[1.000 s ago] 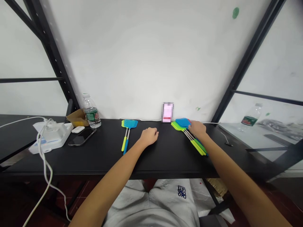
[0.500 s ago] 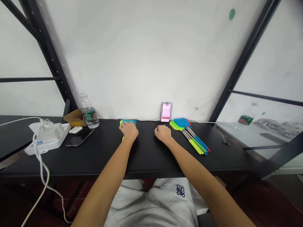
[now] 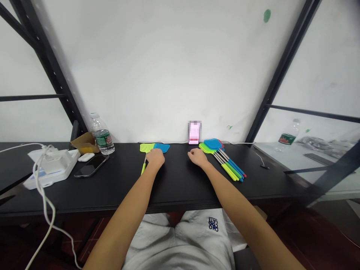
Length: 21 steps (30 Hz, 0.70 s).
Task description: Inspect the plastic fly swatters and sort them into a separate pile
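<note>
My left hand [image 3: 155,158] is closed over the neck of a blue fly swatter [image 3: 163,147]. The swatter's head shows past my knuckles, while its handle is hidden under my hand and forearm. Just left of it lies a yellow-green fly swatter [image 3: 146,147], its grip pointing towards me and its shaft partly behind my fingers. My right hand [image 3: 198,156] rests on the table as a loose fist, with nothing visible in it. To its right is a fanned pile of several fly swatters [image 3: 212,144] in blue, green, yellow-green and red, their grips [image 3: 233,170] angled towards the lower right.
A phone with a lit screen [image 3: 194,132] leans on the wall. On the left of the black table [image 3: 180,191] are a water bottle [image 3: 102,135], an open cardboard box [image 3: 86,142], a dark phone [image 3: 92,165], a white case [image 3: 86,157] and a white power strip with cables [image 3: 53,167].
My left hand has curled its fingers and drawn back, uncovering more of the blue and yellow-green swatter heads. The right fist stays near the pile. The view has shifted slightly.
</note>
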Available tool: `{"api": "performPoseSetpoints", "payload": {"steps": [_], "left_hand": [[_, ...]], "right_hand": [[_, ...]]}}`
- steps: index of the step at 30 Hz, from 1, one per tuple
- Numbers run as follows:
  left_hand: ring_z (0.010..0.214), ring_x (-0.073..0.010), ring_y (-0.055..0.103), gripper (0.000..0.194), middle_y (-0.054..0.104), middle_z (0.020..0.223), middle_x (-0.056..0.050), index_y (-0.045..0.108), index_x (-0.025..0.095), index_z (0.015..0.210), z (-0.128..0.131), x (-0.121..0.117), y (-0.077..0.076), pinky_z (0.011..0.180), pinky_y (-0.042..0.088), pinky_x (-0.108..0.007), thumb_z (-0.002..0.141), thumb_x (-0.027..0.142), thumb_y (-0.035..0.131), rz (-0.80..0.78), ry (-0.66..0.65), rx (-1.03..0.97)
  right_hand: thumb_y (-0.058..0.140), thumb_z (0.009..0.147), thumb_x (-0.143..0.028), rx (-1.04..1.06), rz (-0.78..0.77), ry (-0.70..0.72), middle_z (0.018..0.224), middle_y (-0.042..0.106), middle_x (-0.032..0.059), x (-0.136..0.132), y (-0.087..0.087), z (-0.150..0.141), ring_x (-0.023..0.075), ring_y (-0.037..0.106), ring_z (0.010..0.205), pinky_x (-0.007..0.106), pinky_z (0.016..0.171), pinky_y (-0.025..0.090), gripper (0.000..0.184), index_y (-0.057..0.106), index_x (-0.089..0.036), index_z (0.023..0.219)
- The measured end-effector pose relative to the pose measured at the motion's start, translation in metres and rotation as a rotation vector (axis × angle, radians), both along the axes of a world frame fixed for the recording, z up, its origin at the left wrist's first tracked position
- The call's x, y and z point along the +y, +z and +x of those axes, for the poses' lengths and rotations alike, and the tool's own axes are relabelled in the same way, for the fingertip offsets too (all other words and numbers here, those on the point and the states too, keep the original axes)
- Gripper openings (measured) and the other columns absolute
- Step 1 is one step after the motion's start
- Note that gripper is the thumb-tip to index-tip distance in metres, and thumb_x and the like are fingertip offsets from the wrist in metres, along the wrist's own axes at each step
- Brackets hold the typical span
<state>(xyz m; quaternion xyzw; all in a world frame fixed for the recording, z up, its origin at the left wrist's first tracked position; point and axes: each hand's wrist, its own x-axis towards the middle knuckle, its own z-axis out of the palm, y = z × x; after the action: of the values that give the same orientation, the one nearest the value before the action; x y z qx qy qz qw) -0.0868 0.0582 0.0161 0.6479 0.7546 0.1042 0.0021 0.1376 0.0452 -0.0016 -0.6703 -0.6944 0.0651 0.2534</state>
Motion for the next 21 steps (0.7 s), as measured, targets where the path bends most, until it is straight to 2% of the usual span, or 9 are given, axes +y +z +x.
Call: {"api": "performPoseSetpoints", "payload": {"steps": [5, 9, 12, 14, 16, 19, 21], "left_hand": [[0.111, -0.0342, 0.058, 0.04, 0.061, 0.117, -0.026, 0.063, 0.01, 0.113, -0.001, 0.002, -0.001, 0.086, 0.048, -0.039, 0.076, 0.025, 0.058, -0.025, -0.059, -0.051], [0.107, -0.0344, 0.061, 0.035, 0.061, 0.116, -0.026, 0.064, 0.009, 0.109, 0.002, 0.001, 0.002, 0.084, 0.049, -0.04, 0.081, 0.026, 0.052, 0.016, -0.055, -0.129], [0.095, -0.0298, 0.066, 0.03, 0.068, 0.096, -0.021, 0.067, 0.011, 0.095, 0.007, 0.001, 0.006, 0.079, 0.05, -0.036, 0.085, 0.026, 0.044, 0.035, -0.134, -0.24], [0.08, -0.0247, 0.067, 0.028, 0.068, 0.076, -0.015, 0.065, 0.013, 0.081, 0.012, 0.0, 0.008, 0.071, 0.049, -0.032, 0.086, 0.026, 0.041, 0.01, -0.213, -0.356], [0.063, -0.0193, 0.063, 0.024, 0.063, 0.064, -0.009, 0.061, 0.014, 0.075, 0.017, -0.002, 0.009, 0.06, 0.047, -0.029, 0.085, 0.026, 0.042, -0.01, -0.257, -0.506], [0.045, -0.0104, 0.05, 0.013, 0.053, 0.06, -0.001, 0.053, 0.016, 0.075, 0.025, -0.007, 0.01, 0.046, 0.037, -0.023, 0.082, 0.024, 0.045, -0.035, -0.267, -0.798], [0.039, -0.005, 0.038, 0.008, 0.045, 0.059, 0.003, 0.048, 0.017, 0.073, 0.03, -0.012, 0.011, 0.041, 0.028, -0.02, 0.081, 0.021, 0.047, -0.109, -0.285, -1.008]], "right_hand": [[0.047, 0.087, -0.034, 0.002, 0.011, 0.03, 0.075, 0.066, 0.0047, -0.001, 0.0, -0.005, 0.0167, 0.059, 0.073, 0.023, 0.061, 0.035, 0.029, 0.067, -0.019, 0.072], [0.048, 0.088, -0.035, 0.011, 0.008, 0.04, 0.077, 0.067, 0.0055, -0.001, 0.0, -0.006, 0.0167, 0.06, 0.075, 0.023, 0.063, 0.036, 0.03, 0.068, -0.019, 0.073], [0.048, 0.088, -0.036, 0.017, 0.009, 0.048, 0.078, 0.067, 0.0053, -0.001, 0.0, -0.005, 0.0166, 0.06, 0.075, 0.023, 0.063, 0.036, 0.03, 0.068, -0.019, 0.073], [0.048, 0.088, -0.036, 0.018, 0.014, 0.057, 0.078, 0.067, 0.005, -0.001, 0.0, -0.004, 0.0161, 0.059, 0.074, 0.023, 0.063, 0.035, 0.03, 0.067, -0.019, 0.073], [0.048, 0.089, -0.036, 0.026, 0.022, 0.065, 0.077, 0.067, 0.0049, -0.001, 0.0, -0.004, 0.0156, 0.059, 0.073, 0.022, 0.063, 0.035, 0.031, 0.066, -0.019, 0.071], [0.043, 0.091, -0.038, 0.057, 0.043, 0.074, 0.078, 0.067, 0.0054, 0.0, 0.001, -0.004, 0.0156, 0.059, 0.075, 0.022, 0.066, 0.036, 0.036, 0.065, -0.018, 0.071], [0.038, 0.094, -0.04, 0.092, 0.076, 0.058, 0.08, 0.068, 0.0063, 0.0, 0.002, -0.003, 0.0164, 0.06, 0.078, 0.023, 0.069, 0.037, 0.041, 0.065, -0.018, 0.073]]}}
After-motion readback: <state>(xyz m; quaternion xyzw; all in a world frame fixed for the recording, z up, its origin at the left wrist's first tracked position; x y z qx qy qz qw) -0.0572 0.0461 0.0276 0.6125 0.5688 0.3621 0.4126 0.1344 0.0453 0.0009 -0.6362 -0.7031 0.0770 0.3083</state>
